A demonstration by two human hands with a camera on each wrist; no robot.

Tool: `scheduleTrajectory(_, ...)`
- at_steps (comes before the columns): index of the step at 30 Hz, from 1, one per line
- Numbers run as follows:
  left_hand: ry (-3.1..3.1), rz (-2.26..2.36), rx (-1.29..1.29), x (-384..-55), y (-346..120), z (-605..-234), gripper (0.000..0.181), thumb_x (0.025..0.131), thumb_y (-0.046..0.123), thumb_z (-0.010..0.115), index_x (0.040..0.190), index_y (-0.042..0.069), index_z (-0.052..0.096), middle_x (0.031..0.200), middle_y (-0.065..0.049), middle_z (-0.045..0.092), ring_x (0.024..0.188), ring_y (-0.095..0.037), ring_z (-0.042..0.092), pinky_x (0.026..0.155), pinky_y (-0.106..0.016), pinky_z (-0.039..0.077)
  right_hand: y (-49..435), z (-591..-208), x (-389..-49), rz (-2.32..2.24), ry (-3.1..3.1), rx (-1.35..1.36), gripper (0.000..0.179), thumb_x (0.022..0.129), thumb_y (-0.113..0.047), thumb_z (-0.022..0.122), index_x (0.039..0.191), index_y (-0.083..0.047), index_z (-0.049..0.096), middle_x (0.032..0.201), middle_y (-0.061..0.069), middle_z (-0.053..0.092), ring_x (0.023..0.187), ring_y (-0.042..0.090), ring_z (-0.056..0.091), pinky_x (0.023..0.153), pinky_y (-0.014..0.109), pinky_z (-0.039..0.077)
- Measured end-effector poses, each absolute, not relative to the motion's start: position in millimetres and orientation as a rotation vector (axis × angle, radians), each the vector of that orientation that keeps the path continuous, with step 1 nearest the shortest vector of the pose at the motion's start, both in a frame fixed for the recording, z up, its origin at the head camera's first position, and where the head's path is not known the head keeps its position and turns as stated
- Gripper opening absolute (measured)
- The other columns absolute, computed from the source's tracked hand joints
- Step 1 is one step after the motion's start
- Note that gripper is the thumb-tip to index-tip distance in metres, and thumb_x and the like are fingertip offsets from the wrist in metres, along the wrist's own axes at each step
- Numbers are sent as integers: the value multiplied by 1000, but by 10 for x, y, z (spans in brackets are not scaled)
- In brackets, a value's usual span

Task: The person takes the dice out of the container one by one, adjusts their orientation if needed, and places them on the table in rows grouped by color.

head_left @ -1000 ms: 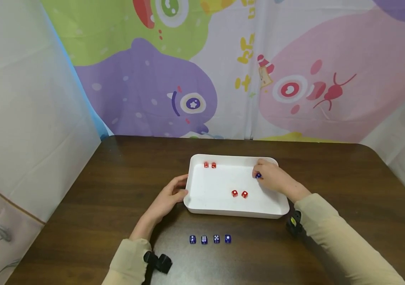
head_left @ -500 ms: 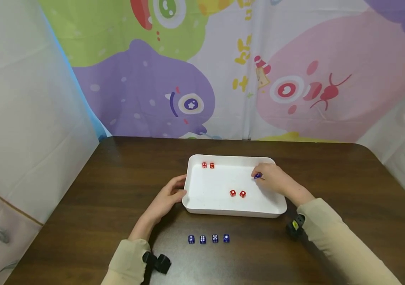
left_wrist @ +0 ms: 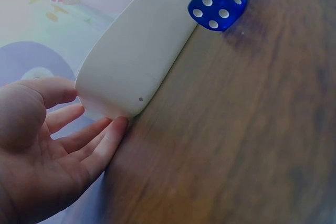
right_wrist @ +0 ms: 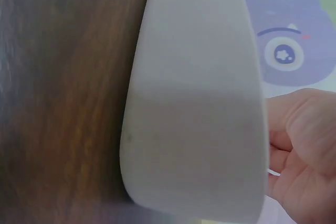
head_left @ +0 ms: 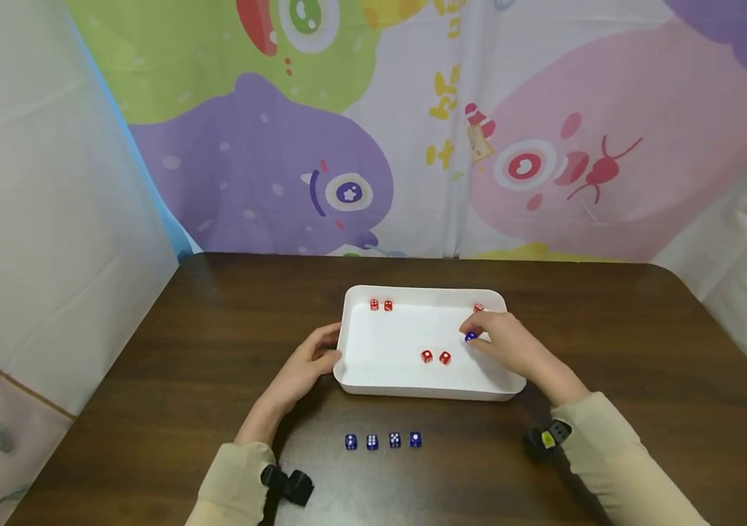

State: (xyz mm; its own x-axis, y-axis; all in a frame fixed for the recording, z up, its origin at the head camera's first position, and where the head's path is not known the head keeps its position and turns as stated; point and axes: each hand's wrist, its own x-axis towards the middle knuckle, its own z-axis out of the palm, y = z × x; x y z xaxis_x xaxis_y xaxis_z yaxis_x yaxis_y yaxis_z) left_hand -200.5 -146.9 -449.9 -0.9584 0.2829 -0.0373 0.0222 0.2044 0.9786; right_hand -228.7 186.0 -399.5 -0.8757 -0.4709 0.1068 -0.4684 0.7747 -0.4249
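Observation:
Over the right part of a white tray [head_left: 386, 380], my right hand [head_left: 511, 347] pinches a blue die [head_left: 470, 337] between thumb and fingers. In the right wrist view the tray wall hides those fingertips. My left hand [head_left: 304, 369] rests its fingertips and thumb against the tray's left end, fingers fairly straight. Inside the tray, two red dice [head_left: 381, 305] lie at the back left and two more red dice [head_left: 435, 357] near the front middle. Another red die [head_left: 478, 308] shows at the back right, partly behind my right hand.
Several blue dice [head_left: 382, 440] stand in a row on the dark wooden table [head_left: 150, 387], in front of the tray. A printed cloth [head_left: 268, 168] hangs behind the table's far edge. Each wrist wears a black camera strap [head_left: 288, 483].
My right hand has drawn slightly toward me with the blue die, uncovering the red die at the back right. The left hand stays at the tray's end. The whole view has shifted slightly.

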Motion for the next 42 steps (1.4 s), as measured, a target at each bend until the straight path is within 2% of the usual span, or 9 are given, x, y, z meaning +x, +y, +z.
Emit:
scheduleTrajectory(16, 2261, 1842, 288, -1984, -1470, -4504, 47, 93, 10, 49, 138, 8, 34, 130, -22, 42, 110, -32, 48, 83, -30, 45, 1776, -4021, -1997, -738, 2998, -791, 16, 81, -7, 66, 96, -5, 68, 89, 3, 68, 84, 18, 61, 80, 40, 48)
scheduleTrajectory(28, 2257, 1852, 290, -1989, -1475, -4495, 47, 93, 10, 49, 138, 8, 34, 130, -22, 42, 110, -33, 48, 83, -30, 45, 1665, -3972, -1774, -860, 2970, -900, 12, 78, -10, 70, 90, -9, 68, 84, -4, 64, 76, 9, 57, 68, 28, 48)
scheduleTrajectory(42, 2253, 1846, 299, -1987, -1473, -4480, 47, 93, 9, 48, 138, 7, 34, 130, -23, 41, 111, -33, 48, 86, -36, 46, 1558, -3993, -1582, -879, 2894, -1076, 12, 76, -13, 73, 83, -14, 64, 80, -12, 58, 75, 3, 55, 68, 27, 48)
